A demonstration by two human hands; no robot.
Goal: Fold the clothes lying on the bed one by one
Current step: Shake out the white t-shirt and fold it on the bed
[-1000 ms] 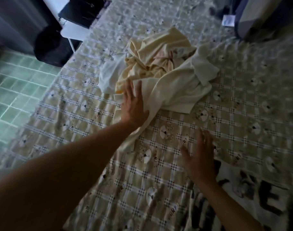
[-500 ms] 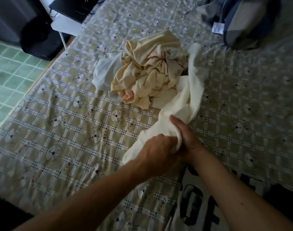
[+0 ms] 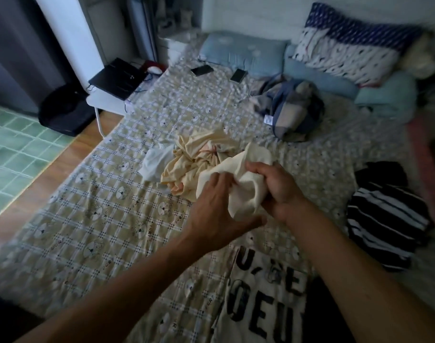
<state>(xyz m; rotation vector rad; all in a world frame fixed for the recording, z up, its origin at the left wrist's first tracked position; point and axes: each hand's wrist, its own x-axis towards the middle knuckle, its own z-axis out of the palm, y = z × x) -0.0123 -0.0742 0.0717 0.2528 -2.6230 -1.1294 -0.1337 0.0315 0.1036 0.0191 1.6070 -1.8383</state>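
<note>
A cream garment is bunched up above the checked bedsheet, held between both hands. My left hand grips its near side with fingers curled into the cloth. My right hand clutches its right side. Behind it lies a crumpled pile of a yellow garment and a white garment. A white T-shirt with black letters lies flat near me. A black-and-white striped garment sits at the right.
A blue checked bundle lies further up the bed, with two phones and pillows near the headboard. A small white table with a black laptop stands at the bed's left edge, above wooden floor and a green rug.
Both hands have lifted the cream garment off the sheet and gathered it into a bunch. The head has tilted up, bringing the pillows and headboard into view.
</note>
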